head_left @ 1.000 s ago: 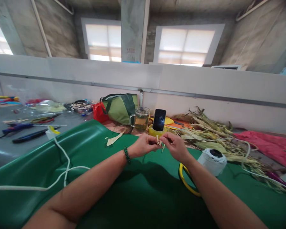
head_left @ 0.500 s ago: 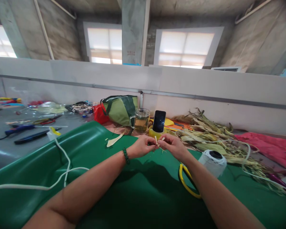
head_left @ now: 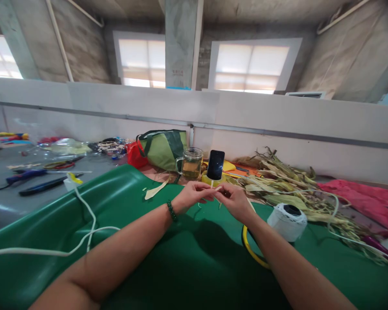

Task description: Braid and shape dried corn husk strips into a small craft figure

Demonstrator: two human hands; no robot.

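Over the green mat (head_left: 194, 254), my two hands meet fingertip to fingertip. My left hand (head_left: 194, 196), with a dark green bead bracelet at its wrist, pinches a small pale strip (head_left: 212, 184). My right hand (head_left: 234, 200) is closed on the same pale piece, and fingers hide most of it. Just behind them a black phone (head_left: 216, 165) stands upright in a yellow roll. Yellow-handled scissors or pliers (head_left: 254, 252) lie partly under my right forearm. The white thread spool (head_left: 287, 221) stands right of that forearm.
Dried husks (head_left: 287, 189) lie at the back right beside pink cloth (head_left: 365, 200). A glass mug (head_left: 192, 163) and green bag (head_left: 164, 148) stand behind the hands. A white cable (head_left: 91, 215) crosses the mat at left; a glue gun (head_left: 26, 175) lies beyond.
My hands have drawn closer together and their fingers now cover more of the pale piece. A pale strip now shows beside my right wrist, and my right forearm covers more of the yellow-handled tool.
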